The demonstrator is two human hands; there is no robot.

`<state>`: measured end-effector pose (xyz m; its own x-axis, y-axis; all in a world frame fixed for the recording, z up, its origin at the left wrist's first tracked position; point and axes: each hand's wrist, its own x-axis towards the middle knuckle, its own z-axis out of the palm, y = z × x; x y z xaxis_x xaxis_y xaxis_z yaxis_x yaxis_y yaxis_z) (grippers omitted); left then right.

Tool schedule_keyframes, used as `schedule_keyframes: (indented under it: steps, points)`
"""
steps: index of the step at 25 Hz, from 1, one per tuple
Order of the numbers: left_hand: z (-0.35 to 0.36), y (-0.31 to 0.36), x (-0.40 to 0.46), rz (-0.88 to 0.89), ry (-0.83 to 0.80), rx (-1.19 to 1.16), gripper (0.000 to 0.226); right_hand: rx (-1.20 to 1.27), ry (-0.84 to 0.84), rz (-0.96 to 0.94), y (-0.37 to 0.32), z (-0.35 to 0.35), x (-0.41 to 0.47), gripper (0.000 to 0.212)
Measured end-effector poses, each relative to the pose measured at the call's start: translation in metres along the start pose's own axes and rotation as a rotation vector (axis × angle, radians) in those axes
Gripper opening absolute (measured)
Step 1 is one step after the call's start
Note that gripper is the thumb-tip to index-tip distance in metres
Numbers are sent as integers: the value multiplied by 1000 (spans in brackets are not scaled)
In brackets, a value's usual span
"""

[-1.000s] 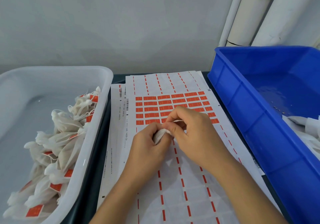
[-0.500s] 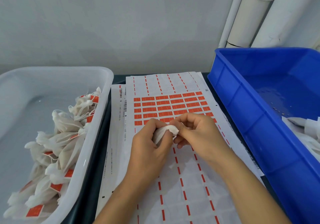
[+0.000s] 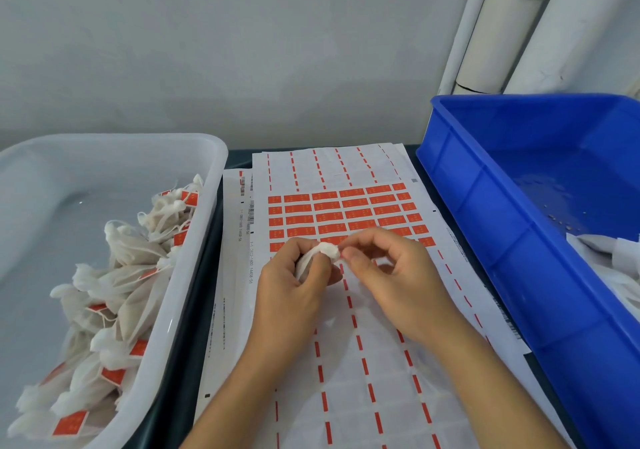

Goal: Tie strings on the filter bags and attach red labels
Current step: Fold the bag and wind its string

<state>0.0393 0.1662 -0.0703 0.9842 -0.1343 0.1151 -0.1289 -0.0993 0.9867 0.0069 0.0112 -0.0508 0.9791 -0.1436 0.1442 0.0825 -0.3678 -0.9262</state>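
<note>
Over label sheet (image 3: 346, 344): filter bag (image 3: 323, 252) in L hand (image 3: 294, 296) grip.

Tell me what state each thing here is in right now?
Left hand: grips a filter bag.
Right hand: pinches the bag's gathered top.
Filter bag: held above the sheet, no label seen.
Label sheet: partly used, five rows of red labels left.
White tub: holds labelled bags.
Blue bin: mostly empty, white bags in its near corner.

white filter bag (image 3: 327, 251), red labels (image 3: 349, 211) gridded on white sheet (image 3: 377, 362), blue bin (image 3: 485, 240)
</note>
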Motion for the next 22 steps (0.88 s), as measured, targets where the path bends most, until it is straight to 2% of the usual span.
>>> schedule_keyframes:
  steps: [2,5,10,15,19,22]
  points:
    - [0,0,0,3,-20,16,10,54,72,-105,-1,1,-3,10]
    - [1,1,-2,17,-60,46,12,33,75,-197,2,6,-5,14]
    - [1,7,-1,-40,-158,20,21,63,167,-179,8,5,-5,13]
    - [-3,11,-1,-124,-262,-86,30,35,200,-260,9,8,-5,11]
    - [-3,10,0,-144,-263,-127,36,-76,236,-397,14,8,-6,11]
    - [-4,5,1,-156,-245,-214,29,-102,199,-475,17,8,-8,14]
